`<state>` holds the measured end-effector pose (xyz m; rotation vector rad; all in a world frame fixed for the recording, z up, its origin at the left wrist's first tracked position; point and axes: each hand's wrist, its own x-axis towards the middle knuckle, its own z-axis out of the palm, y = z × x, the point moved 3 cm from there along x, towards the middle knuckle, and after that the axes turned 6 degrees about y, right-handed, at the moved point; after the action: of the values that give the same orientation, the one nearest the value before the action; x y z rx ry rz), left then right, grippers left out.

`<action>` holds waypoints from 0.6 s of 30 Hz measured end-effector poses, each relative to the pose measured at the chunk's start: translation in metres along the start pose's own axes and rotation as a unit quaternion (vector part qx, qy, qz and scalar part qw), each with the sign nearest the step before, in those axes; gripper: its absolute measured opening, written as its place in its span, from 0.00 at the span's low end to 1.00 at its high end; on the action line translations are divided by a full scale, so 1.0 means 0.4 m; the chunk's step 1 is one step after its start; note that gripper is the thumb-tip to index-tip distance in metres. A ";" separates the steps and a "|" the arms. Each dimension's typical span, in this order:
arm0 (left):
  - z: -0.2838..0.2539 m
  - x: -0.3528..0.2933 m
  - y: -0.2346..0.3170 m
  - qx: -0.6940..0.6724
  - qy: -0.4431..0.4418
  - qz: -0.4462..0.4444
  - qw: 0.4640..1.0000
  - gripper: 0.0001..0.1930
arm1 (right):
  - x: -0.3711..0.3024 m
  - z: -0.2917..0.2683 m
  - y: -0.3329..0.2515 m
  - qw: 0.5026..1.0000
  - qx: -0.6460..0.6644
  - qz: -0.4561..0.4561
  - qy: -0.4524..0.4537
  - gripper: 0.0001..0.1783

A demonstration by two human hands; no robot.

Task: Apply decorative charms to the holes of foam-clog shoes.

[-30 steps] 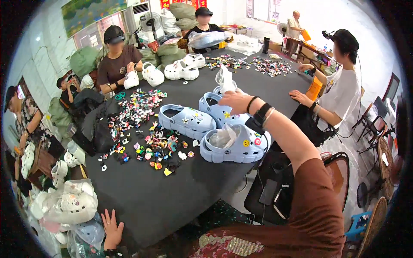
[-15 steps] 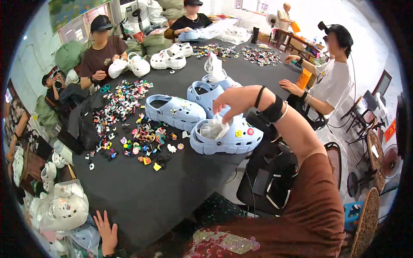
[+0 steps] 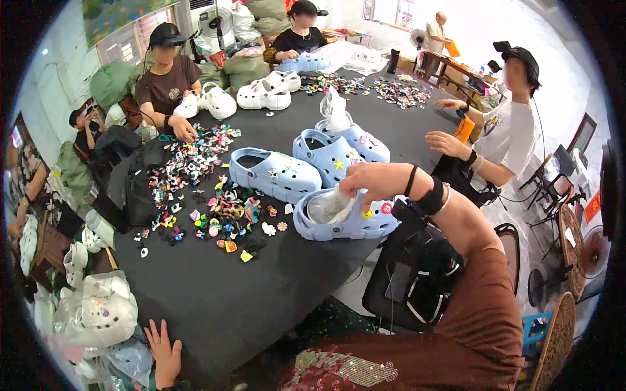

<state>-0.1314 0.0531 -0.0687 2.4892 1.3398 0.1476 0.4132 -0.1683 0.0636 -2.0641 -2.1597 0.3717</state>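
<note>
My right hand (image 3: pixel 375 184) reaches over a light blue clog (image 3: pixel 326 231) at the table's near right. Its fingers pinch the edge of a crumpled clear plastic bag (image 3: pixel 328 206) lying in the clog's foot opening. Bright round charms sit on this clog's toe, partly hidden by the hand. Just behind stand another blue clog (image 3: pixel 277 177) with charms, a third (image 3: pixel 324 151) with a yellow star, and a farther one (image 3: pixel 368 144) with plastic rising from it. My left hand (image 3: pixel 164 357) rests with fingers spread at the lower left, beside plastic-wrapped clogs (image 3: pixel 98 313).
Loose shoe charms (image 3: pixel 225 212) are heaped on the black-covered table (image 3: pixel 215 293) left of the blue clogs. White clogs (image 3: pixel 264 94) stand farther back. Three co-workers sit around the table; one person's hand (image 3: pixel 181 128) touches the charms. A black bag (image 3: pixel 417 280) lies beside the table.
My right hand has lowered and closed on the plastic bag's edge. The view has shifted slightly. A co-worker's hand at the left has moved onto the charm heap.
</note>
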 end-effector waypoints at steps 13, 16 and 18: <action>-0.109 0.032 0.559 -0.088 0.156 0.349 0.920 0.43 | 0.206 0.053 -0.308 0.958 0.209 -0.127 0.150 0.21; -0.037 0.079 0.574 -0.068 0.172 0.337 0.923 0.44 | 0.280 0.130 -0.317 0.946 0.252 -0.197 0.044 0.21; -0.006 0.109 0.554 -0.092 0.190 0.285 0.935 0.45 | 0.316 0.104 -0.307 0.953 0.274 -0.124 0.041 0.23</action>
<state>0.0687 -0.0244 0.0015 2.6902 0.6257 0.8766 0.2771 -0.0502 0.0469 -1.4656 -1.9440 0.7377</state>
